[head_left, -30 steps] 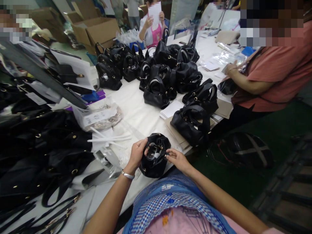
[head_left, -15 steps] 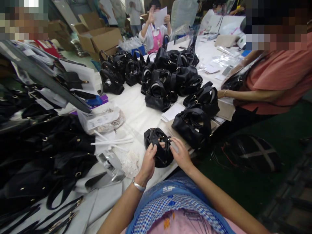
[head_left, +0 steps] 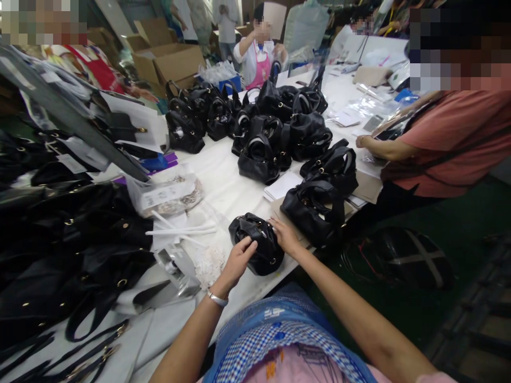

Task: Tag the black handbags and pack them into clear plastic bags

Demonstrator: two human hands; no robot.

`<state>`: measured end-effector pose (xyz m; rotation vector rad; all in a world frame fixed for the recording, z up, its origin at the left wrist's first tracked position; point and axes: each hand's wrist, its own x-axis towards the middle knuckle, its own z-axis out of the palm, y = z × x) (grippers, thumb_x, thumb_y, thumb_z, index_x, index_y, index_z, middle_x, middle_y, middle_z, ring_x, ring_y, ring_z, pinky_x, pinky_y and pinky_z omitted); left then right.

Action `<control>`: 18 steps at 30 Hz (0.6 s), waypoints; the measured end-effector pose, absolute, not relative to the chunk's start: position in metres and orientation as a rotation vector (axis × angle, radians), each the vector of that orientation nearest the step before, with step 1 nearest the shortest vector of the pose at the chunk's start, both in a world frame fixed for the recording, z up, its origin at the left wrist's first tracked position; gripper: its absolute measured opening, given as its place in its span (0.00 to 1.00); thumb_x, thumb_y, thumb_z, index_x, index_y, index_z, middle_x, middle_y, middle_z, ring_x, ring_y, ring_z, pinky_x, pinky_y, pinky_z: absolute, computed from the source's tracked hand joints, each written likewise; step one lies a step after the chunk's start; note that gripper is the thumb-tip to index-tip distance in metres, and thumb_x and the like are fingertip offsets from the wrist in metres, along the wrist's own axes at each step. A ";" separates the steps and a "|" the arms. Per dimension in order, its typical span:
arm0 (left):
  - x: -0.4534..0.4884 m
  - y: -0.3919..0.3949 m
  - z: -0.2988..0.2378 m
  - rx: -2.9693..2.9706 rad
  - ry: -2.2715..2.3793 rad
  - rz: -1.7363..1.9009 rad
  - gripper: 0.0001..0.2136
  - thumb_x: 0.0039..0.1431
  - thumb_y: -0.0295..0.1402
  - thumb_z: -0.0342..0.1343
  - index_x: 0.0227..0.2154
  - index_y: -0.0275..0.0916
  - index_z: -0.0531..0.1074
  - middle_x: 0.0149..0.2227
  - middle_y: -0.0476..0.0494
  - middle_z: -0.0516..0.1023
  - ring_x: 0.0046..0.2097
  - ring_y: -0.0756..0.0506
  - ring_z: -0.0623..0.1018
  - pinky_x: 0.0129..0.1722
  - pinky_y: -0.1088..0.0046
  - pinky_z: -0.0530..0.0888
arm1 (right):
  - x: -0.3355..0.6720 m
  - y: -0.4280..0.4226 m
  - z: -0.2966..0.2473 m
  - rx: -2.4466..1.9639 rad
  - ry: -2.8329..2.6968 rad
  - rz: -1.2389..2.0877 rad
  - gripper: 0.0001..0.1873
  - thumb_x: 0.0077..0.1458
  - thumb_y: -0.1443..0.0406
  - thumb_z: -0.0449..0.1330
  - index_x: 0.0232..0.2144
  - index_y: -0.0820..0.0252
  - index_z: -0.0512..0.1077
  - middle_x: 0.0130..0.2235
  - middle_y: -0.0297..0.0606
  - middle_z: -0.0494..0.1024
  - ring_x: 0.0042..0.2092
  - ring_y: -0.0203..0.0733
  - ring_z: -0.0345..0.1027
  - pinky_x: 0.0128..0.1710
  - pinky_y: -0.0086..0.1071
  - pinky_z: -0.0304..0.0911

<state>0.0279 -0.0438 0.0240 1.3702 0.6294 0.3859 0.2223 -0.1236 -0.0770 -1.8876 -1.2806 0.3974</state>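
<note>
A small black handbag with gold-coloured rings rests on the white table in front of me. My left hand is closed on its strap at the near left, thumb on top and the other fingers partly hidden. At the bag's right upper edge is my right hand, its fingers drawn together on the edge by a gold fitting. Whether a smaller part is between those fingertips, I cannot tell. Just right of my right hand stands another black handbag with its handles up.
Several black handbags crowd the table's middle. To the left are white strips, a plastic bag of small parts and a heap of black bags. A co-worker in an orange top works at the right edge; others stand behind.
The handbag has turned and shifted slightly left with my left hand. My right hand's fingers have drawn in at its upper edge. Across the table, a co-worker has raised a sheet.
</note>
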 end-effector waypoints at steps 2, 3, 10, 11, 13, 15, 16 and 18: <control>0.026 -0.031 0.025 1.430 0.597 0.342 0.14 0.59 0.44 0.54 0.28 0.37 0.73 0.29 0.49 0.72 0.33 0.48 0.69 0.36 0.75 0.65 | 0.230 -0.117 -0.077 -1.871 -1.406 0.422 0.22 0.55 0.75 0.49 0.47 0.57 0.75 0.51 0.42 0.76 0.53 0.43 0.69 0.54 0.39 0.64; 0.024 -0.023 0.027 1.462 0.582 0.321 0.14 0.59 0.44 0.53 0.28 0.37 0.73 0.28 0.49 0.72 0.32 0.48 0.69 0.35 0.75 0.65 | 0.232 -0.116 -0.076 -1.861 -1.447 0.431 0.20 0.56 0.74 0.49 0.44 0.57 0.77 0.46 0.41 0.78 0.49 0.42 0.71 0.51 0.37 0.66; 0.003 -0.009 0.052 1.983 1.042 0.774 0.10 0.59 0.38 0.54 0.39 0.40 0.75 0.37 0.43 0.75 0.40 0.42 0.72 0.43 0.67 0.67 | 0.209 -0.134 -0.046 -1.906 -1.686 0.347 0.10 0.59 0.68 0.56 0.37 0.53 0.78 0.38 0.37 0.80 0.41 0.43 0.72 0.43 0.36 0.63; 0.001 -0.019 0.051 2.031 1.068 0.888 0.11 0.59 0.37 0.55 0.42 0.41 0.74 0.41 0.41 0.75 0.43 0.41 0.72 0.46 0.66 0.67 | 0.203 -0.136 -0.041 -1.924 -1.727 0.315 0.10 0.59 0.67 0.57 0.37 0.53 0.78 0.38 0.37 0.79 0.41 0.43 0.71 0.42 0.36 0.63; -0.001 -0.041 0.043 2.096 0.930 0.924 0.12 0.60 0.34 0.54 0.46 0.43 0.73 0.46 0.40 0.75 0.49 0.41 0.72 0.51 0.64 0.67 | 0.192 -0.139 -0.032 -1.958 -1.739 0.278 0.09 0.59 0.67 0.57 0.37 0.54 0.77 0.37 0.38 0.79 0.41 0.43 0.70 0.41 0.35 0.62; 0.002 -0.057 0.024 2.116 0.724 0.747 0.12 0.62 0.33 0.52 0.48 0.45 0.73 0.48 0.41 0.76 0.51 0.42 0.73 0.53 0.65 0.67 | 0.185 -0.138 -0.023 -1.985 -1.682 0.290 0.08 0.59 0.67 0.57 0.36 0.54 0.77 0.36 0.38 0.78 0.40 0.43 0.70 0.41 0.35 0.62; 0.004 -0.061 0.011 2.112 0.683 0.671 0.13 0.62 0.33 0.53 0.49 0.45 0.72 0.49 0.41 0.76 0.52 0.42 0.73 0.54 0.64 0.67 | 0.183 -0.137 -0.020 -1.989 -1.644 0.319 0.07 0.58 0.67 0.58 0.35 0.55 0.77 0.36 0.38 0.78 0.40 0.43 0.70 0.40 0.34 0.61; 0.008 -0.061 -0.015 2.128 0.695 0.586 0.16 0.60 0.35 0.56 0.51 0.44 0.71 0.51 0.41 0.76 0.53 0.40 0.73 0.54 0.61 0.68 | 0.181 -0.134 -0.016 -1.974 -1.556 0.436 0.07 0.57 0.67 0.58 0.34 0.55 0.77 0.35 0.37 0.78 0.39 0.42 0.70 0.39 0.33 0.62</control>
